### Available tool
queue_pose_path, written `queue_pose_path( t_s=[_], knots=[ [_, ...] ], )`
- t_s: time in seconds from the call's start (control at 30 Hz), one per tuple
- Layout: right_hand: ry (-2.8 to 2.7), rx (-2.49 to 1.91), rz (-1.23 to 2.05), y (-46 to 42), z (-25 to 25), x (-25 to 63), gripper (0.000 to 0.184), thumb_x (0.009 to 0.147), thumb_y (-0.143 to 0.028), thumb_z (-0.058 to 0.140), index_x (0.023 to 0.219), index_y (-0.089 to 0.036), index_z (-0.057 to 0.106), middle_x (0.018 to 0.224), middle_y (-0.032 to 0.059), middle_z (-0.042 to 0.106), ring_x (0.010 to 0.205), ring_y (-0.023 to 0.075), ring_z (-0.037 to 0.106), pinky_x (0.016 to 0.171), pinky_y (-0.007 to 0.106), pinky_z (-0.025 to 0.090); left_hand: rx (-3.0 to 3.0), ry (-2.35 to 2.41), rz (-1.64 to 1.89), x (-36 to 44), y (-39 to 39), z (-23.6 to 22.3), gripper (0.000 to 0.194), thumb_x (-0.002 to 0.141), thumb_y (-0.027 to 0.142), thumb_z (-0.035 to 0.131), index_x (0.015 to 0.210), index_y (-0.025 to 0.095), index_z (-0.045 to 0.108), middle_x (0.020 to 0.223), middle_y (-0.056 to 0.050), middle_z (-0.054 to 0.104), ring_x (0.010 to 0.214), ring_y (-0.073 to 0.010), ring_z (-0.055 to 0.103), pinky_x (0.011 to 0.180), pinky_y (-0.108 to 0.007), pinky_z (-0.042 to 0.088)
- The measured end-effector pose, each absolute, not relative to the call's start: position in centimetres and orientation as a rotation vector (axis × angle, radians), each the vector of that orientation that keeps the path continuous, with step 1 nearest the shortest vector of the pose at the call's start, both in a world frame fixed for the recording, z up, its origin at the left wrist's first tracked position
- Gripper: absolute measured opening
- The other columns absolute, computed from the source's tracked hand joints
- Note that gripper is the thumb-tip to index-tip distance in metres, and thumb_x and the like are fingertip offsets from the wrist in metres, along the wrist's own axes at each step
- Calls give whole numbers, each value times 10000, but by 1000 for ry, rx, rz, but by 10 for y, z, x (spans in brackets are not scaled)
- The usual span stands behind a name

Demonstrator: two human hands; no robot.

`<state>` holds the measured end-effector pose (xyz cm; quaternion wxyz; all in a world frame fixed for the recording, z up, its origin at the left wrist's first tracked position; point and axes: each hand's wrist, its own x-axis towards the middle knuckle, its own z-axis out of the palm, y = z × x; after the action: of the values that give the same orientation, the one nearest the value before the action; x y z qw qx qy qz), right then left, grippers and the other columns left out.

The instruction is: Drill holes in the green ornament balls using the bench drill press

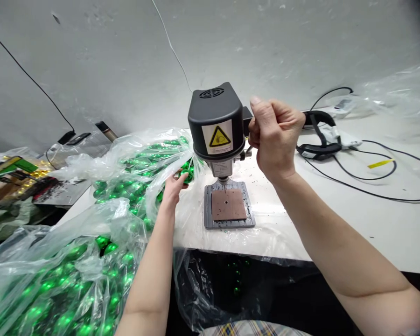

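At the mouth of a clear plastic bag [154, 184], my left hand [175, 187] is closed around a shiny green ball [188, 175], with some fingers hidden. Beside the head of a small black bench drill press [215, 116], my right hand [277, 135] makes a fist on its feed lever [247, 153]; most of the lever is covered by the fingers. Below the drill chuck [224, 179], a square brown board [228, 212] with a small hole lies on the grey base [207, 219]. Dark shavings are scattered over the base.
Another clear bag of green balls [66, 280] fills the front left. A black headset-like strap [320, 149] and looping cables [406, 198] lie on the white table [353, 224] at right. Another person's arm [0, 191] shows at far left beside gold items.
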<state>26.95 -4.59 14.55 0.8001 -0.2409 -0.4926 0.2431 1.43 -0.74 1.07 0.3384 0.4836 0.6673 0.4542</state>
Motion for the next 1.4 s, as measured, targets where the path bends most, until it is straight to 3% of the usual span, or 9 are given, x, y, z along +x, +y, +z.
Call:
queue_pose_path(
  t_s=[0.07, 0.17, 0.37, 0.53, 0.73, 1.0, 1.1, 1.3, 1.4],
  knots=[
    [-1067, -527, 514, -44, 144, 270, 557, 837, -493, 701, 493, -215, 363, 467, -41, 339, 415, 81, 257, 388, 321, 197, 1001, 1406, 1260, 24, -29, 20, 393, 842, 310, 665, 1202, 177, 578, 998, -71, 696, 860, -202, 694, 813, -357, 573],
    [-1072, -529, 504, -42, 143, 271, 561, 834, -523, 694, 504, -217, 359, 477, -41, 341, 423, 85, 265, 393, 319, 215, 674, 1029, 1256, 42, -59, 27, 400, 846, 372, 722, 1178, 190, 593, 1018, -79, 704, 862, -179, 708, 768, -290, 586],
    [-1081, -488, 474, -43, 144, 270, 584, 811, -562, 696, 499, -209, 351, 483, -50, 290, 439, 69, 252, 404, 278, 196, 465, 929, 1172, 67, -88, 13, 274, 925, 351, 660, 1077, 126, 624, 1011, -116, 728, 930, -210, 731, 680, -232, 587],
    [-1081, -485, 468, -42, 144, 271, 586, 817, -560, 693, 518, -215, 325, 490, -54, 278, 463, 68, 224, 419, 283, 191, 423, 924, 1182, 74, -94, -2, 239, 964, 328, 598, 1083, 123, 633, 976, -127, 743, 847, -176, 730, 589, -197, 555],
    [-1127, -519, 460, -43, 143, 273, 564, 868, -543, 646, 546, -218, 317, 511, -40, 289, 480, 81, 243, 443, 301, 213, 446, 855, 1249, 72, -98, -5, 207, 886, 251, 661, 1050, 124, 661, 1082, -110, 734, 1024, -208, 710, 818, -280, 589],
    [-1089, -504, 462, -48, 146, 271, 607, 842, -536, 678, 523, -208, 280, 520, -46, 251, 472, 66, 250, 451, 285, 201, 974, 1178, 1278, 80, -100, -23, 555, 681, 295, 860, 1160, 154, 619, 1044, -78, 738, 940, -179, 690, 857, -306, 534],
    [-1073, -519, 460, -49, 147, 270, 610, 840, -542, 674, 524, -207, 273, 524, -48, 244, 475, 63, 247, 457, 280, 196, 1138, 1236, 1231, 86, -97, -33, 554, 664, 337, 871, 1129, 153, 634, 1057, -87, 728, 975, -197, 678, 893, -337, 531],
    [-1094, -528, 450, -49, 145, 270, 594, 850, -541, 663, 531, -210, 288, 530, -43, 255, 489, 76, 245, 476, 290, 217, 1520, 1463, 1163, 99, -91, -48, 549, 695, 372, 845, 1178, 183, 663, 1014, -84, 697, 880, -208, 631, 795, -342, 511],
    [-1097, -534, 454, -49, 145, 271, 596, 845, -547, 668, 528, -212, 290, 526, -40, 265, 495, 82, 244, 482, 297, 223, 1659, 1473, 1260, 110, -92, -51, 499, 677, 369, 867, 1123, 222, 697, 1021, -76, 660, 960, -239, 610, 844, -351, 497]
  ],
)
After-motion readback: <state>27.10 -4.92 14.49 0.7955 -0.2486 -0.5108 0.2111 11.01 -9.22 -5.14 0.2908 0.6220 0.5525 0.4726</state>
